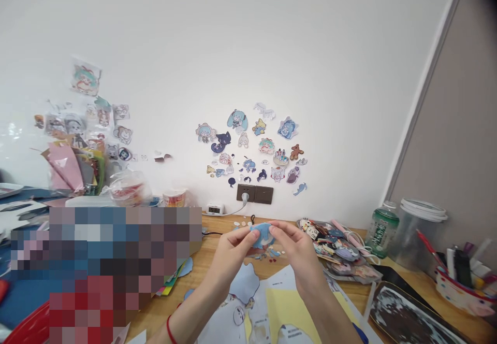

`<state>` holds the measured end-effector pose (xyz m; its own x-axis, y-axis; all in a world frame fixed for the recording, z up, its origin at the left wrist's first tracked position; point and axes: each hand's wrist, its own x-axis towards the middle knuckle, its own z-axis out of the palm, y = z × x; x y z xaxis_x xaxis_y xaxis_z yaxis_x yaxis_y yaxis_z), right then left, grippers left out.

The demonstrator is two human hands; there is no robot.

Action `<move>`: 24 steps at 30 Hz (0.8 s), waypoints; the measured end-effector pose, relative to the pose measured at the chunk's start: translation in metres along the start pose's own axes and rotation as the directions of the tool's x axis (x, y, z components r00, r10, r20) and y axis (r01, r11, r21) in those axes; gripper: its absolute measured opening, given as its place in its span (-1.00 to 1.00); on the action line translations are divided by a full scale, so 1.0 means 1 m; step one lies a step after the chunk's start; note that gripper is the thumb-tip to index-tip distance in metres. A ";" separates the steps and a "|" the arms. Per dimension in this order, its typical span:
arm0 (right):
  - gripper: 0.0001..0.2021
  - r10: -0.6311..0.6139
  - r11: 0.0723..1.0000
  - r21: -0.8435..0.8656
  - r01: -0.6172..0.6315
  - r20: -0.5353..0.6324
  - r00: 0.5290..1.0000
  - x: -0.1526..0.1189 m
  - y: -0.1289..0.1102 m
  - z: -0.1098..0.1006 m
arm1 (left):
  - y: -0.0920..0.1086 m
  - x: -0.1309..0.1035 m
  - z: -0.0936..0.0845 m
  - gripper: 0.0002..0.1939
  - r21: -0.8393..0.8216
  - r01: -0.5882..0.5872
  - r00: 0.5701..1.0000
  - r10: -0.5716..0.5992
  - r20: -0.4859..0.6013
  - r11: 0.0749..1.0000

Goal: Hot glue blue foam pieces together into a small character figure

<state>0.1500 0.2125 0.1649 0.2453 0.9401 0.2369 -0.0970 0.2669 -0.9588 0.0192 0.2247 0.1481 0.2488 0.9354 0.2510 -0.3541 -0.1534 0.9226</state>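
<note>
Above the wooden table, a small light-blue piece [261,234] with a pale patch is held up between both hands. My left hand [237,248] pinches its left edge between thumb and fingers, and a red band circles that wrist. The upper right edge of the piece is in the fingers of my right hand [292,243]. Beneath the hands lie a blue cut-out sheet [245,282], white papers with drawings [221,323] and a yellow sheet [285,305]. Small blue and reddish scraps [274,253] are scattered just behind the hands.
Right of the hands are a pile of cut-out figures [337,248], a green bottle [382,230], a clear jar [417,230], a pen basket [462,287] and a dark tray [407,315]. A socket [255,194] and stickers are on the wall. Pixelation covers the lower left.
</note>
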 end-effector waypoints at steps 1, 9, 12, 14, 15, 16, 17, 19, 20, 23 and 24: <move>-0.75 0.033 0.999 0.000 -0.033 -0.009 0.999 0.000 0.000 0.000 | 0.001 0.000 -0.001 -0.71 0.008 0.017 1.000 -0.017 0.012 1.000; -0.72 0.119 0.991 -0.068 -0.116 0.039 0.992 0.009 0.004 -0.009 | 0.006 0.002 -0.004 -0.70 -0.042 0.146 0.989 -0.147 -0.014 0.988; -0.72 0.090 0.992 -0.093 -0.085 0.051 0.995 0.009 0.001 -0.011 | 0.008 0.002 -0.005 -0.67 -0.047 0.150 0.988 -0.151 -0.027 0.988; -0.73 0.043 0.990 -0.134 -0.033 0.069 0.997 0.008 -0.001 -0.012 | 0.008 0.003 -0.006 -0.65 -0.053 0.149 0.987 -0.151 -0.046 0.987; -0.74 -0.002 0.987 -0.163 0.015 0.085 0.996 0.007 -0.002 -0.012 | 0.008 0.003 -0.006 -0.65 -0.058 0.150 0.987 -0.153 -0.055 0.987; -0.75 -0.054 0.977 -0.199 0.074 0.104 0.993 0.007 -0.002 -0.012 | 0.008 0.003 -0.006 -0.65 -0.071 0.153 0.986 -0.157 -0.061 0.986; -0.75 -0.104 0.961 -0.241 0.134 0.131 0.986 0.007 -0.002 -0.012 | 0.007 0.003 -0.007 -0.66 -0.098 0.160 0.984 -0.166 -0.063 0.982; -0.76 -0.180 0.921 -0.316 0.227 0.173 0.968 0.007 -0.001 -0.013 | 0.005 0.004 -0.007 -0.71 -0.178 0.180 0.979 -0.194 -0.066 0.968; -0.76 -0.199 0.906 -0.343 0.250 0.179 0.964 0.007 0.000 -0.013 | 0.004 0.004 -0.007 -0.74 -0.220 0.189 0.976 -0.208 -0.069 0.957; -0.78 -0.222 0.890 -0.367 0.269 0.167 0.961 0.008 0.004 -0.011 | 0.002 0.004 -0.006 -0.80 -0.295 0.207 0.968 -0.239 -0.078 0.933; -0.78 -0.222 0.893 -0.363 0.266 0.159 0.962 0.008 0.005 -0.011 | 0.001 0.004 -0.005 -0.81 -0.308 0.211 0.966 -0.246 -0.080 0.928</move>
<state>0.1617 0.2192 0.1607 0.1046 0.8787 0.4658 0.3292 0.4114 -0.8499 0.0153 0.2300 0.1489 0.2549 0.9669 -0.0079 -0.5539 0.1527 0.8185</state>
